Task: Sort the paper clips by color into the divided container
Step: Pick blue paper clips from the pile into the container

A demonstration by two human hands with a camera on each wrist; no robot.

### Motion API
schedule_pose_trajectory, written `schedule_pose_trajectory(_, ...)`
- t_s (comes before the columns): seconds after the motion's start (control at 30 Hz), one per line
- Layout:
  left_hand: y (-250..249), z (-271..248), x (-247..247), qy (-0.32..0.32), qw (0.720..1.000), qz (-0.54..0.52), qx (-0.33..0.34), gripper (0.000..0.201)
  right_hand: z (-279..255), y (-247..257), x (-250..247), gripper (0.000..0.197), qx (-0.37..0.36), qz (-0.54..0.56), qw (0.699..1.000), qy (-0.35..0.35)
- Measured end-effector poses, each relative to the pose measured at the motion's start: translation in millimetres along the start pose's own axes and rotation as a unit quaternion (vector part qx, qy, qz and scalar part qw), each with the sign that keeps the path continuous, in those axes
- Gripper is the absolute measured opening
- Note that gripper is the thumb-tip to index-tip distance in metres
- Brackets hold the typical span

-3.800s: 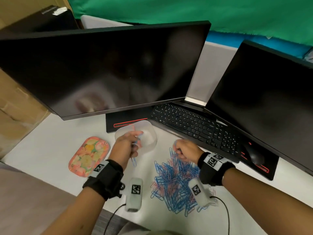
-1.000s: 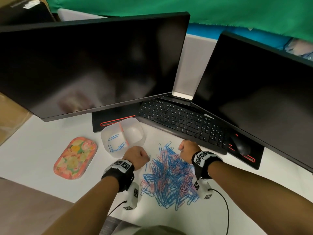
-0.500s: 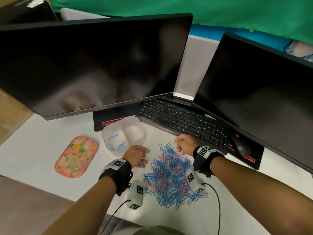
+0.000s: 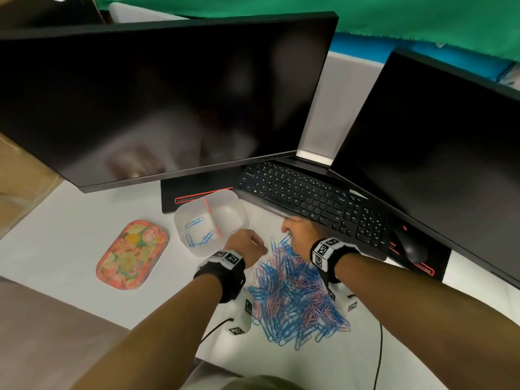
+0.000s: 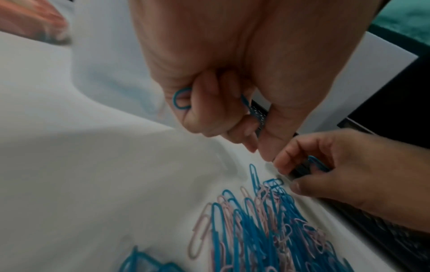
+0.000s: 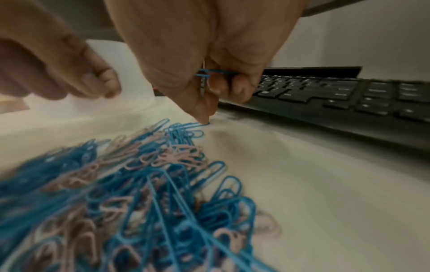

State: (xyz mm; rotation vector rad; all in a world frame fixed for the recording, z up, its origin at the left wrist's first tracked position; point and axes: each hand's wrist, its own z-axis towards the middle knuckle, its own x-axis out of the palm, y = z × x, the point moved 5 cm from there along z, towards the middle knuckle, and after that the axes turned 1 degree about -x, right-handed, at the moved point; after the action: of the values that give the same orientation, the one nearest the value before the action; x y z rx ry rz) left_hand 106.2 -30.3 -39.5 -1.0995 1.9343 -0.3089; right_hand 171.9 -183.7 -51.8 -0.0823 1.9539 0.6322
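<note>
White desk (image 4: 70, 235) lies under two dark monitors (image 4: 157, 102), with green cloth (image 4: 365, 12) behind. On it my divided container (image 4: 209, 220) holds a few blue clips in its left compartment; the right one looks bare. Just beside it my left hand (image 4: 247, 246) is curled around a blue clip (image 5: 180, 99). My right hand (image 4: 298, 230), against the keyboard (image 4: 318, 198), pinches another blue clip (image 6: 216, 71) at the far edge of the blue-and-pink pile (image 4: 295, 296). A floral tray (image 4: 132, 254) sits left.
</note>
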Motion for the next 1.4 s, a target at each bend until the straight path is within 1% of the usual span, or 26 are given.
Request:
schedule_pose_trajectory(0.07, -11, 0, 1, -0.012, 1.000, 0.028, 0.003, 0.006, -2, 8, -3, 0.045, -0.021, -0.024, 0.999, 0.007)
schedule_pose_trajectory(0.2, -24, 6, 9, -0.013, 0.996, 0.093, 0.001, 0.013, -1, 12, -4, 0.042, -0.044, -0.031, 0.998, 0.022)
schedule_pose_trajectory(0.37, -30, 13, 20, -0.023, 0.985, 0.172, -0.008, 0.021, -3, 3, 0, 0.037, -0.019, -0.007, 0.999, 0.044)
schedule_pose_trajectory(0.57, -37, 22, 21, -0.023, 0.978, 0.208, -0.002, 0.015, -11, -6, 3, 0.031, 0.018, -0.018, 0.997, 0.076)
schedule_pose_trajectory(0.67, -38, 25, 21, -0.019, 0.976, 0.217, 0.006, 0.009, -16, -11, 2, 0.026, 0.030, -0.005, 0.998, 0.063)
schedule_pose_trajectory(0.8, -38, 25, 24, -0.030, 0.971, 0.234, 0.028, 0.018, -25, -19, -4, 0.023, 0.049, 0.048, 0.997, 0.047)
schedule_pose_trajectory(0.87, -38, 25, 24, -0.036, 0.967, 0.250, 0.042, 0.018, -28, -22, -8, 0.015, 0.060, 0.057, 0.996, 0.030)
schedule_pose_trajectory(0.93, -37, 25, 24, -0.031, 0.965, 0.257, 0.046, 0.017, -31, -27, -10, 0.024, 0.081, 0.064, 0.994, 0.022)
schedule_pose_trajectory(1.0, -36, 23, 24, -0.015, 0.967, 0.251, 0.047, 0.017, -34, -29, -14, 0.032, 0.107, 0.105, 0.989, 0.013)
schedule_pose_trajectory(1.07, -35, 21, 24, -0.003, 0.971, 0.233, 0.047, 0.017, -36, -28, -19, 0.029, 0.126, 0.152, 0.980, 0.005)
schedule_pose_trajectory(1.13, -35, 18, 21, -0.003, 0.980, 0.192, 0.057, 0.017, -37, -26, -22, 0.028, 0.144, 0.200, 0.969, 0.004)
schedule_pose_trajectory(1.2, -36, 13, 14, -0.015, 0.987, 0.136, 0.081, 0.013, -37, -23, -21, 0.033, 0.160, 0.278, 0.947, 0.008)
schedule_pose_trajectory(1.27, -35, 4, 4, -0.029, 0.993, 0.060, 0.093, 0.011, -37, -16, -19, 0.032, 0.170, 0.357, 0.918, 0.021)
schedule_pose_trajectory(1.33, -32, -7, -5, -0.032, 0.995, -0.013, 0.091, 0.016, -36, -4, -21, 0.029, 0.161, 0.396, 0.904, 0.023)
schedule_pose_trajectory(1.4, -30, -18, -16, -0.021, 0.991, -0.098, 0.086, 0.026, -37, 14, -23, 0.030, 0.145, 0.419, 0.896, 0.022)
